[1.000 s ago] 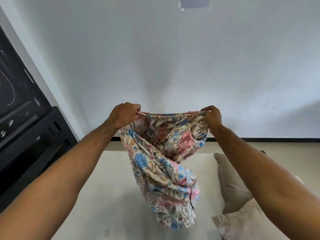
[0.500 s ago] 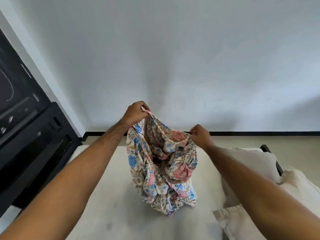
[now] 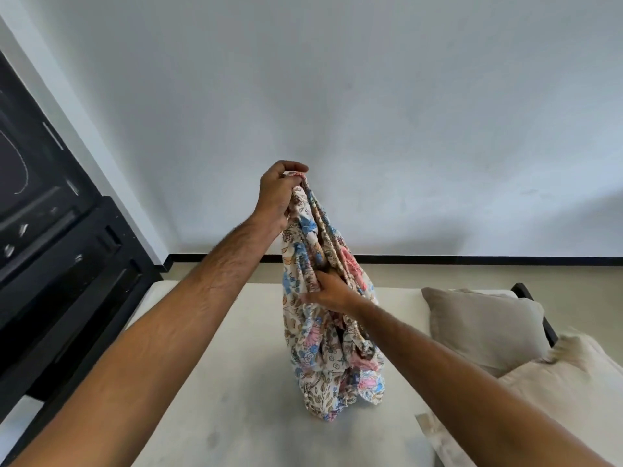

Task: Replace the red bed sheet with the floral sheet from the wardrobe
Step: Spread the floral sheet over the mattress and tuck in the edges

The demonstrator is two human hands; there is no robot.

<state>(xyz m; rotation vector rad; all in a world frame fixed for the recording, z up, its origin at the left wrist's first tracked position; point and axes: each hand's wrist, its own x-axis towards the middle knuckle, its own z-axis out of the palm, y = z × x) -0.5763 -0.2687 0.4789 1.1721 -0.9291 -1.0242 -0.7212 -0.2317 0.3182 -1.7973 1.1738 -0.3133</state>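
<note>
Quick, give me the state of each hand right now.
Left hand: closed, gripping the bunched top of the floral sheet, held up.
Right hand: closed on the sheet's middle folds.

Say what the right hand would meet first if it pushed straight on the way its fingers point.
The right hand already has its fingers in the bunched floral cotton sheet, pointing up and left. It would press deeper into those folds; beyond lies probably the left forearm, though depth is unclear.

Two beige pillows lie at the bare mattress's right; black furniture stands left against the white wall
</note>
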